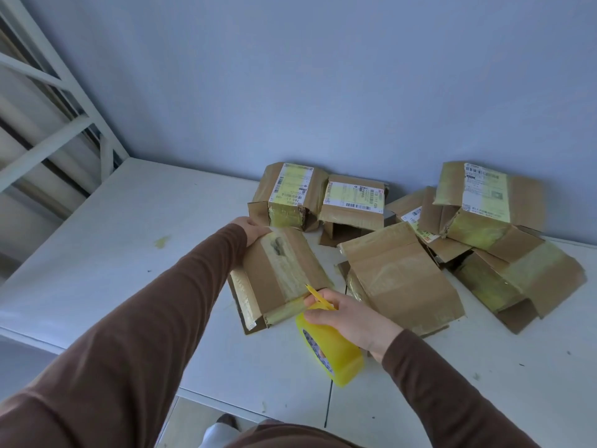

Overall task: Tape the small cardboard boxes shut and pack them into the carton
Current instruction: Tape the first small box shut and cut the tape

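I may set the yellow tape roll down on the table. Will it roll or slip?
The tape roll is round, so on its edge it would probably roll on the flat table; laid flat, likely not. Its glossy side looks slippery, though the right hand grips it firmly.

2 long brown sleeves [155, 318], snug at wrists; bare hands.
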`<state>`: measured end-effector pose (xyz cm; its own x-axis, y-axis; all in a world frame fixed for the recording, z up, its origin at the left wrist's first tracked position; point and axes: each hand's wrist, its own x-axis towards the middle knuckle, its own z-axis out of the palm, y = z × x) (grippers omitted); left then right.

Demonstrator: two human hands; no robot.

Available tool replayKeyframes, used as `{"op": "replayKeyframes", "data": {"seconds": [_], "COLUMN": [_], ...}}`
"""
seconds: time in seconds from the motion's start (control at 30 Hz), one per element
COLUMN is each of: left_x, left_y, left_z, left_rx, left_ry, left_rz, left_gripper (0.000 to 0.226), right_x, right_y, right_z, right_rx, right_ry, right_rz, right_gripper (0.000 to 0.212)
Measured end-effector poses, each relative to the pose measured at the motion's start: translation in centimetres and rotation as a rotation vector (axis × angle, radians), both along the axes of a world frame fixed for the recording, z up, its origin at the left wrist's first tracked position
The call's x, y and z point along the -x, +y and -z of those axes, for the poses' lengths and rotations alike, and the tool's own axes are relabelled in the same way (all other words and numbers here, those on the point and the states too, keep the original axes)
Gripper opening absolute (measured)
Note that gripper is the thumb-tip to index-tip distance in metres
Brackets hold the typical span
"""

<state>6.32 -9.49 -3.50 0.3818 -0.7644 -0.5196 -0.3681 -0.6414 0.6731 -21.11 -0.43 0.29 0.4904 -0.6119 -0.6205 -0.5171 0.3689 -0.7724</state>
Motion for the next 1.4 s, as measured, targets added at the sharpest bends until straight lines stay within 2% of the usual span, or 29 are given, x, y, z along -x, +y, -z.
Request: {"op": "replayKeyframes", "data": {"seconds": [0.1, 0.2, 0.3, 0.37, 0.43, 0.47, 0.57, 0.77, 1.0, 1.1, 1.17, 1.23, 1.3, 1.33, 1.37, 1.4], "left_x": [0.5, 0.5, 0.2, -0.1, -0.6, -0.8, -1.0, 1.2, 1.1, 1.2, 0.9, 0.5, 0.1, 0.2, 0.4, 0.6], "left_y": [0.0, 0.6, 1.5, 1.7, 1.8, 1.8, 2.7, 5.4, 5.0, 5.1, 5.5, 6.9, 9.4, 11.1, 13.2, 15.2], "left_z": [0.3, 0.1, -0.6, -1.1, -1.2, -1.3, -1.3, -0.2, 0.9, 0.8, 0.3, -0.9, -2.0, -2.5, -2.7, -2.5], "left_rx": [0.137, 0.286, 0.353, 0.325, 0.272, 0.263, 0.245, 0.168, 0.192, 0.198, 0.309, 0.573, 0.809, 0.802, 0.715, 0.587], "left_ry": [-0.104, -0.302, -0.474, -0.572, -0.721, -0.776, -0.824, -0.831, -0.903, -0.897, -0.799, -0.591, -0.486, -0.455, -0.414, -0.373], "left_rz": [0.018, 0.15, 0.325, 0.441, 0.562, 0.599, 0.654, 0.629, 0.616, 0.615, 0.568, 0.351, 0.043, -0.064, -0.116, -0.129], "left_gripper": [0.004, 0.034, 0.029, 0.031, 0.05, 0.059, 0.07, 0.106, 0.105, 0.101, 0.091, 0.065, 0.033, 0.017, 0.007, 0.012], "right_x": [-0.2, -0.5, -1.9, -4.3, -7.1, -8.2, -9.5, -8.6, -9.0, -9.0, -9.2, -9.2, -8.7, -8.3, -7.8, -7.3], "right_y": [-0.5, -0.8, -0.2, 0.8, 2.1, 2.6, 4.0, 6.3, 9.1, 9.3, 9.6, 9.7, 9.4, 9.2, 9.0, 8.9], "right_z": [0.0, 0.6, 0.4, 0.3, 0.6, 1.0, 2.0, 3.5, 3.8, 3.5, 3.5, 3.5, 3.4, 3.4, 3.2, 3.2], "right_rx": [-0.036, -0.015, -0.064, -0.059, -0.021, 0.012, 0.058, 0.013, -0.011, -0.091, -0.085, -0.057, 0.028, 0.079, 0.133, 0.198], "right_ry": [-0.015, -0.004, -0.092, -0.146, -0.189, -0.19, -0.245, -0.322, -0.324, -0.343, -0.331, -0.308, -0.266, -0.239, -0.212, -0.178], "right_rz": [-0.008, 0.002, 0.032, 0.037, 0.089, 0.123, 0.152, 0.265, 0.301, 0.327, 0.327, 0.318, 0.274, 0.243, 0.215, 0.189], "right_gripper": [0.027, 0.024, 0.023, 0.022, 0.023, 0.031, 0.055, 0.068, 0.053, 0.053, 0.065, 0.073, 0.068, 0.066, 0.066, 0.066]}}
